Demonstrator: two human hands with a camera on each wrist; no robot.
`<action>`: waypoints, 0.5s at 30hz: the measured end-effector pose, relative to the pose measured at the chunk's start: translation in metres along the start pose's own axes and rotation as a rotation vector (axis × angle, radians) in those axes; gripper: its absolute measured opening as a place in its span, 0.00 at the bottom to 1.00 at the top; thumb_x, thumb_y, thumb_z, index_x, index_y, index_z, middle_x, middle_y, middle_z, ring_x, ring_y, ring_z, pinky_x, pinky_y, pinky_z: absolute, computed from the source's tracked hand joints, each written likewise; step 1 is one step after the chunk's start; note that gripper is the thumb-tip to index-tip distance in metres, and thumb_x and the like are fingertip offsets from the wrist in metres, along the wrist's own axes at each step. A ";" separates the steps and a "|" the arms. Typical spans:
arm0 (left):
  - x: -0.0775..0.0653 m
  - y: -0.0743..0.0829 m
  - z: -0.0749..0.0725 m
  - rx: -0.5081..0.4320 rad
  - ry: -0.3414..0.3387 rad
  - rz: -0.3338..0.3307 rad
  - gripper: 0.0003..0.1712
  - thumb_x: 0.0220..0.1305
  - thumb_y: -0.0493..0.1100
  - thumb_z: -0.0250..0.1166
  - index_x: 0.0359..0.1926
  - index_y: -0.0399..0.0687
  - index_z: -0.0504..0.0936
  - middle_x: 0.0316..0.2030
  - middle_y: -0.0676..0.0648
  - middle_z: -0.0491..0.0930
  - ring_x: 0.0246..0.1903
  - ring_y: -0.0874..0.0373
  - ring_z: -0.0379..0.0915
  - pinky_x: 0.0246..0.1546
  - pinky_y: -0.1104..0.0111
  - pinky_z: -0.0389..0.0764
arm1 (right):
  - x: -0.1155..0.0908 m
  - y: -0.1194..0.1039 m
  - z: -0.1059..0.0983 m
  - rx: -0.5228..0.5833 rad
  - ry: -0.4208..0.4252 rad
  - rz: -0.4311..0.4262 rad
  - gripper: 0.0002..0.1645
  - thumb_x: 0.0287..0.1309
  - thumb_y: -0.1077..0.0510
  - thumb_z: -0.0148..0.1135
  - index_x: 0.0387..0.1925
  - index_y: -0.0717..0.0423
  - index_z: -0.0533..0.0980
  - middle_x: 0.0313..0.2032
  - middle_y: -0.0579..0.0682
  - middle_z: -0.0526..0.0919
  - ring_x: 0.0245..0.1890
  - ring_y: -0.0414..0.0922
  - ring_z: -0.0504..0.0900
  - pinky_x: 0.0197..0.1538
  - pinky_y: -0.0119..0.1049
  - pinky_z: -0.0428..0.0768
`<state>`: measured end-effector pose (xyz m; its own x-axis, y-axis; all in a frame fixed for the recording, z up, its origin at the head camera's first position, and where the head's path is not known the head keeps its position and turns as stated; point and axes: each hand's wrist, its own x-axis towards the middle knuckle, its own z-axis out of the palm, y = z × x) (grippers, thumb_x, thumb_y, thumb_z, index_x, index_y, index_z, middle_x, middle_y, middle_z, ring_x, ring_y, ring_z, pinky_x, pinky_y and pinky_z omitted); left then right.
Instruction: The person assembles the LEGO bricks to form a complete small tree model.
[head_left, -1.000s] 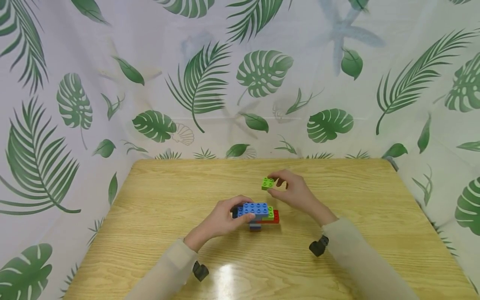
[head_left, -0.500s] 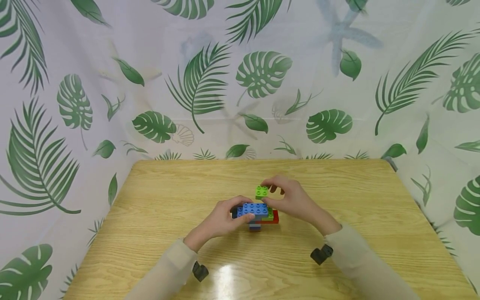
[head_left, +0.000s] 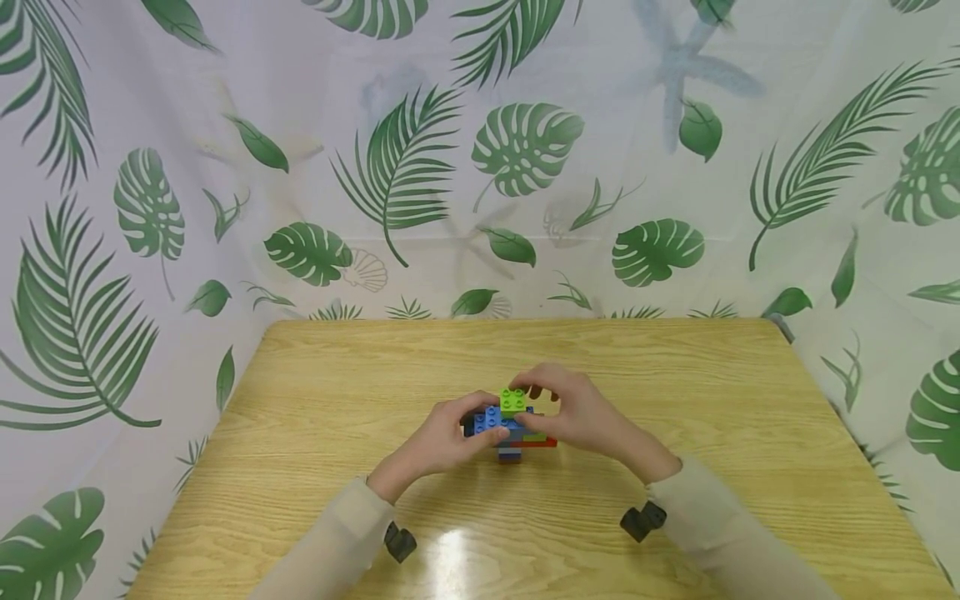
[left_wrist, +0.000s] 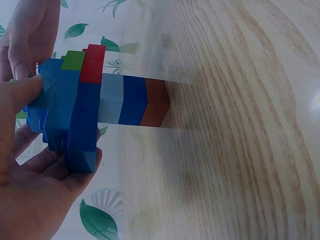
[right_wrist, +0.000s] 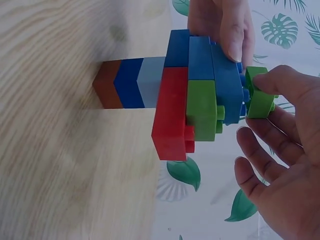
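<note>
My left hand grips the left part of a toy brick build, thumb on the near side and fingers on the far side. A brown brick, a dark blue one and a light blue one form its narrow column. Wider layers above include a red brick, a lower green brick and a top blue brick. Between thumb and fingers my right hand pinches a small lime green brick right over the top blue brick's studs. Whether they touch, I cannot tell.
The build's brown foot stands on a wooden table. A white cloth with green leaf prints hangs behind the table and along its sides. Dark cameras are worn at both wrists.
My right hand has brought the lime green brick leftward and toward me, from behind the build to over its top blue brick. The left hand and the build have stayed in place.
</note>
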<state>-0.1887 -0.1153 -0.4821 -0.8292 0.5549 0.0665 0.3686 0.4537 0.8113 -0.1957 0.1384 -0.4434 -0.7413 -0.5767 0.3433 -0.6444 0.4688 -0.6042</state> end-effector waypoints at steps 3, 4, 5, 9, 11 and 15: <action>0.000 0.000 0.000 -0.004 -0.006 0.002 0.26 0.76 0.53 0.65 0.69 0.50 0.77 0.54 0.45 0.85 0.47 0.58 0.81 0.47 0.66 0.83 | -0.001 0.001 0.003 0.007 -0.010 -0.013 0.20 0.61 0.59 0.76 0.55 0.52 0.83 0.48 0.47 0.87 0.44 0.51 0.82 0.42 0.37 0.77; 0.000 0.000 0.000 -0.008 -0.008 0.004 0.26 0.76 0.53 0.65 0.69 0.50 0.77 0.54 0.46 0.85 0.46 0.58 0.81 0.47 0.67 0.83 | -0.002 0.001 0.003 0.007 -0.013 -0.012 0.20 0.61 0.59 0.76 0.55 0.51 0.83 0.48 0.46 0.87 0.43 0.50 0.82 0.42 0.36 0.76; 0.000 0.000 0.000 -0.012 -0.010 0.007 0.26 0.76 0.53 0.65 0.68 0.50 0.77 0.53 0.46 0.85 0.45 0.59 0.81 0.46 0.67 0.83 | -0.002 0.001 0.004 0.005 -0.014 -0.011 0.20 0.61 0.59 0.76 0.55 0.51 0.83 0.48 0.46 0.87 0.43 0.49 0.82 0.42 0.35 0.76; 0.001 -0.001 -0.001 -0.017 -0.016 0.017 0.25 0.76 0.53 0.66 0.68 0.51 0.78 0.51 0.48 0.85 0.42 0.60 0.79 0.42 0.69 0.82 | -0.004 0.001 0.006 0.006 -0.023 -0.005 0.20 0.62 0.59 0.75 0.55 0.51 0.83 0.47 0.46 0.87 0.43 0.44 0.82 0.41 0.37 0.78; 0.001 -0.001 -0.001 -0.011 -0.019 0.023 0.25 0.76 0.53 0.66 0.68 0.51 0.78 0.50 0.49 0.85 0.41 0.61 0.79 0.41 0.69 0.81 | -0.004 0.000 0.006 0.007 -0.028 -0.004 0.20 0.62 0.59 0.75 0.56 0.52 0.83 0.47 0.46 0.86 0.43 0.43 0.82 0.41 0.39 0.80; 0.002 -0.002 -0.001 -0.003 -0.024 0.030 0.25 0.76 0.53 0.66 0.68 0.51 0.78 0.49 0.49 0.85 0.40 0.61 0.78 0.40 0.70 0.81 | -0.005 -0.001 0.006 0.008 -0.033 0.002 0.20 0.63 0.59 0.75 0.56 0.52 0.82 0.47 0.46 0.86 0.44 0.43 0.82 0.41 0.42 0.81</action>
<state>-0.1912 -0.1162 -0.4827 -0.8074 0.5850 0.0767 0.3918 0.4344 0.8110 -0.1898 0.1366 -0.4488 -0.7358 -0.5979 0.3182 -0.6414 0.4643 -0.6107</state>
